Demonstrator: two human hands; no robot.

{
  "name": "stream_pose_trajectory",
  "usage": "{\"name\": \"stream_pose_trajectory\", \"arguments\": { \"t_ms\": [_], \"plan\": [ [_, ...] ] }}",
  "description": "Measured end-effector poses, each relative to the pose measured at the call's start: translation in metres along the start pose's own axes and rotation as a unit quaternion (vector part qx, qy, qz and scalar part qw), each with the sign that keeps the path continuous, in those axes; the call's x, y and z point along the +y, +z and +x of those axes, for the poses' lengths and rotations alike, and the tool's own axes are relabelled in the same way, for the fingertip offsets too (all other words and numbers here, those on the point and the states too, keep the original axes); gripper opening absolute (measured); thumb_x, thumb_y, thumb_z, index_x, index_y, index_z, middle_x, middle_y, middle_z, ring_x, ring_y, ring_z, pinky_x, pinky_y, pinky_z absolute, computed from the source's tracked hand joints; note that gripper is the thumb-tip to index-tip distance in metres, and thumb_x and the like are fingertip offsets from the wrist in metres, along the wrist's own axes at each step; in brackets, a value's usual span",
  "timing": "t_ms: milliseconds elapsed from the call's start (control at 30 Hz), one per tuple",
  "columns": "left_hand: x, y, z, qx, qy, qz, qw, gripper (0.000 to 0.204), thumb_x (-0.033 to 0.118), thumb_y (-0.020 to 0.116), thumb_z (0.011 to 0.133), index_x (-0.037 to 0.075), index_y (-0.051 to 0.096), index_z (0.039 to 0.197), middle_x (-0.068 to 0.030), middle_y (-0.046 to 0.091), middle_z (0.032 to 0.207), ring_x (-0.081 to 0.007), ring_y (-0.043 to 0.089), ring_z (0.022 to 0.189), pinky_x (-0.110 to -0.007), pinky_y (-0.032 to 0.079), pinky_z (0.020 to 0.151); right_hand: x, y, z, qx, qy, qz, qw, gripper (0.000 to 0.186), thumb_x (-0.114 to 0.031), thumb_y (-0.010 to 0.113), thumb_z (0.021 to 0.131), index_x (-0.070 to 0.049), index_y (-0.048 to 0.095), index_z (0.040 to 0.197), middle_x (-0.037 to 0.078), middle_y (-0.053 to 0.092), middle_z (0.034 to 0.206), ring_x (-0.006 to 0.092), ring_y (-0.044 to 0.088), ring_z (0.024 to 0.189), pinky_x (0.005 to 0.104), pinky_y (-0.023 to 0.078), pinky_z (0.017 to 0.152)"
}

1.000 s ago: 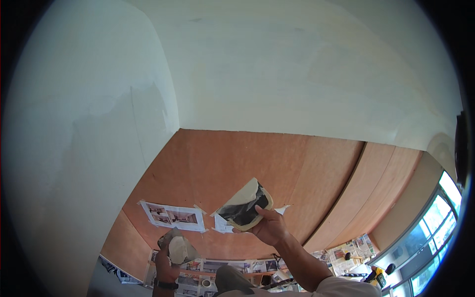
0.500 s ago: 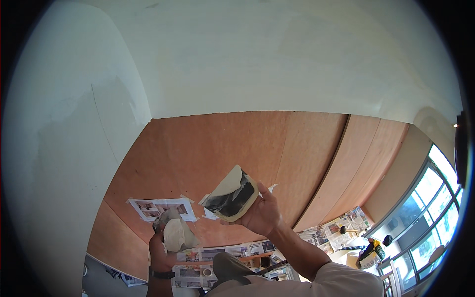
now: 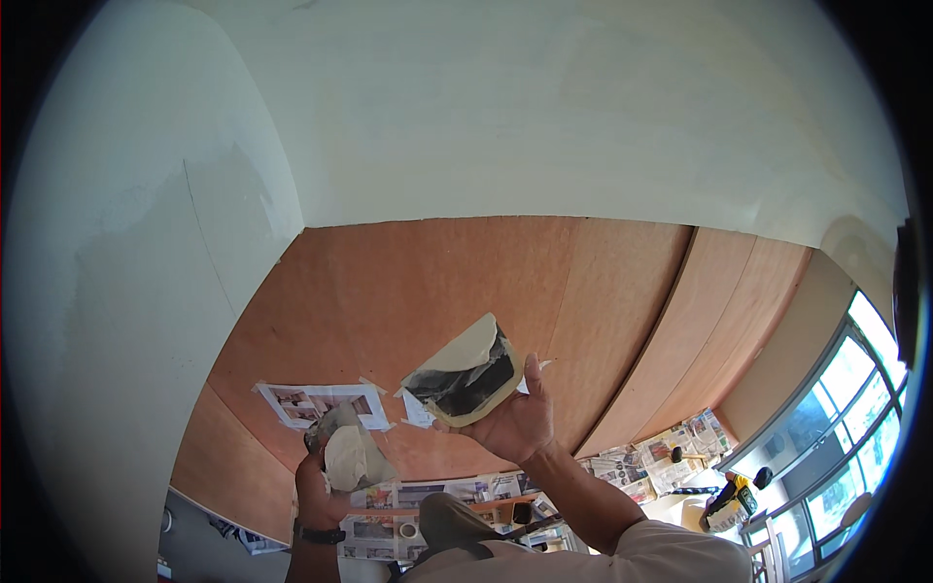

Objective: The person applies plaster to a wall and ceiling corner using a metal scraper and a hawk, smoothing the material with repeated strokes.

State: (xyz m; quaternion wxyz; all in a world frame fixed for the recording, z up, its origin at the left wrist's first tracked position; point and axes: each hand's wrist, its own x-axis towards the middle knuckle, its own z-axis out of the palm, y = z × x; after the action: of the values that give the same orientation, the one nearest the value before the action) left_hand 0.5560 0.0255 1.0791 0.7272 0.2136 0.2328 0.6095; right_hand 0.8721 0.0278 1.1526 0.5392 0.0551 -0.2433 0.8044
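My right hand (image 3: 520, 418) supports a dark, shallow filler pan (image 3: 471, 384) from below and at its right side, thumb raised along the edge. Cream filler (image 3: 457, 355) covers the upper part of the pan and coats its rim. Lower left, my left hand (image 3: 316, 486) is closed round a putty knife (image 3: 338, 423), whose grip is hidden by the fingers. A thick lump of cream filler (image 3: 352, 459) sits on its broad grey blade. The knife and the pan are apart.
A pale wall (image 3: 564, 126) with a damp-looking patch and thin crack at left surrounds reddish wood panels (image 3: 418, 291). Taped to the panels is a printed sheet (image 3: 369, 403). Newspapers (image 3: 671, 457) line the lower area. A yellow-and-black container (image 3: 734, 500) stands near the window (image 3: 836, 389).
The pan has risen slightly and tilted a little in my right hand. My left hand with the loaded putty knife has barely shifted; the whole view has moved slightly.
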Motion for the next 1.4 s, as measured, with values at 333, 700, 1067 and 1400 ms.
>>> {"name": "stream_pose_trajectory", "arguments": {
  "t_ms": [333, 700, 1067, 1400],
  "plan": [
    [-0.002, -0.013, 0.015, 0.001, 0.024, 0.025, 0.999, 0.037, 0.021, 0.047, 0.106, 0.002, 0.057, 0.136, -0.0122, 0.068, 0.128, -0.0279, 0.068, 0.116, -0.043, 0.056, 0.1, -0.008, -0.002, 0.003, -0.007, -0.001, -0.094, 0.996, 0.083, -0.071, 0.032, 0.101, -0.011, 0.032, 0.158, 0.021, 0.041, 0.158, 0.0472, 0.043, 0.142, 0.0713, 0.038, 0.111],
    [0.006, 0.014, 0.015, -0.07, 0.016, 0.063, 0.995, 0.042, 0.027, 0.053, 0.107, 0.001, 0.056, 0.139, -0.0097, 0.067, 0.129, -0.022, 0.067, 0.117, -0.041, 0.055, 0.101, 0.0, 0.014, -0.007, 0.106, -0.083, -0.235, 0.963, 0.057, -0.021, 0.057, 0.104, -0.003, 0.033, 0.153, 0.018, 0.053, 0.147, 0.0384, 0.057, 0.131, 0.0623, 0.054, 0.1],
    [0.037, 0.063, -0.014, -0.029, 0.006, 0.175, 0.984, 0.026, 0.021, 0.063, 0.101, 0.003, 0.066, 0.12, -0.0078, 0.074, 0.11, -0.0171, 0.074, 0.095, -0.033, 0.061, 0.081, 0.025, 0.026, -0.025, -0.173, -0.228, -0.842, 0.457, 0.031, -0.019, 0.074, 0.082, -0.023, 0.081, 0.112, 0.004, 0.074, 0.121, 0.0333, 0.059, 0.129, 0.0527, 0.036, 0.114],
    [0.037, 0.073, -0.021, -0.063, 0.009, 0.328, 0.943, 0.021, 0.018, 0.065, 0.1, 0.002, 0.07, 0.114, -0.0063, 0.074, 0.106, -0.0151, 0.073, 0.092, -0.031, 0.06, 0.076, 0.048, 0.039, -0.004, -0.236, -0.213, -0.89, 0.328, 0.029, -0.014, 0.078, 0.077, -0.026, 0.082, 0.103, -0.005, 0.075, 0.115, 0.0277, 0.063, 0.122, 0.0544, 0.039, 0.109]
  ]
}}
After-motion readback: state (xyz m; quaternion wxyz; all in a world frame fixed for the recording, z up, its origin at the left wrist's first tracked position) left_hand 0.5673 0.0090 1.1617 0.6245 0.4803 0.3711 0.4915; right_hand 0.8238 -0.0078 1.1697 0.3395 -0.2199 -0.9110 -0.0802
